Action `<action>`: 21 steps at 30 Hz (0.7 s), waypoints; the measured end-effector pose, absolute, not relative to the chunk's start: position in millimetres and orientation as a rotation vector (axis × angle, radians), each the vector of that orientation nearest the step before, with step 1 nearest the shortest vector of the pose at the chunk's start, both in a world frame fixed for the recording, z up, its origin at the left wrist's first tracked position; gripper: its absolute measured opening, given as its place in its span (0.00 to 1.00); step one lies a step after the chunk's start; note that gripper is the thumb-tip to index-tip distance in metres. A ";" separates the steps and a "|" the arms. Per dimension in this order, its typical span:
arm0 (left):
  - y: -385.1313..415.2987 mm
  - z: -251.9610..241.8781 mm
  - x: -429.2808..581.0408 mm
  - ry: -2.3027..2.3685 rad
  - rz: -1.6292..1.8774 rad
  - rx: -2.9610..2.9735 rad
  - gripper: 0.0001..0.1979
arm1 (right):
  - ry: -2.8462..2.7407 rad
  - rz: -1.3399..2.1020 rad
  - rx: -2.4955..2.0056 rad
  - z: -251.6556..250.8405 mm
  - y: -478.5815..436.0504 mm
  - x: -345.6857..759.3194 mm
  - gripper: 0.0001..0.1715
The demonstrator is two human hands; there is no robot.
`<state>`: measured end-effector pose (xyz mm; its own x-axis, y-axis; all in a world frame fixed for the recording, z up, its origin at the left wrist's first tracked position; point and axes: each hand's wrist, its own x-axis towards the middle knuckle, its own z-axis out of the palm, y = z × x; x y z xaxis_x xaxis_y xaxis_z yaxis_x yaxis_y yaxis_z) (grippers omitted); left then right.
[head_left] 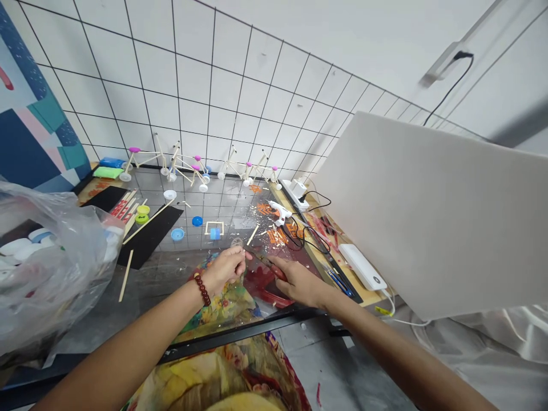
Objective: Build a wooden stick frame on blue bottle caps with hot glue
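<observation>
My left hand [228,266], with a bead bracelet [201,289] on its wrist, is closed in a pinch over the glossy table. What it pinches is too small to make out. A clear round piece [237,242] shows right beyond its fingertips. My right hand [295,281] is wrapped round the red handles of a pair of pliers [266,262], whose jaws point left at the left fingertips. Beyond the hands lie a square frame of thin sticks [214,228], a light blue cap [215,234], a dark blue cap [197,221] and a loose stick [252,234].
A white glue gun [281,213] with a black cord rests among wood scraps. Several stick models [231,165] line the wire grid. A plastic bag of bottle caps [55,257] stands left. At right are a power strip [295,194], a white box [362,266] and a large pale panel [428,217].
</observation>
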<state>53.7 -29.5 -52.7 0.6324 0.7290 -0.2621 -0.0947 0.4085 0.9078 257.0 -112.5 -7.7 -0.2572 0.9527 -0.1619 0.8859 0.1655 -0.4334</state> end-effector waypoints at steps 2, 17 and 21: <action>-28.9 -53.9 54.0 0.718 0.586 1.023 0.07 | -2.292 0.655 -1.844 -10.6 -113.1 255.7 0.31; -26.5 -50.9 53.0 0.769 0.504 1.015 0.07 | -2.336 0.683 -1.821 -18.8 -115.8 258.2 0.43; -26.2 -53.7 51.9 0.752 0.495 1.051 0.08 | -2.347 0.646 -1.811 -17.5 -119.1 258.9 0.40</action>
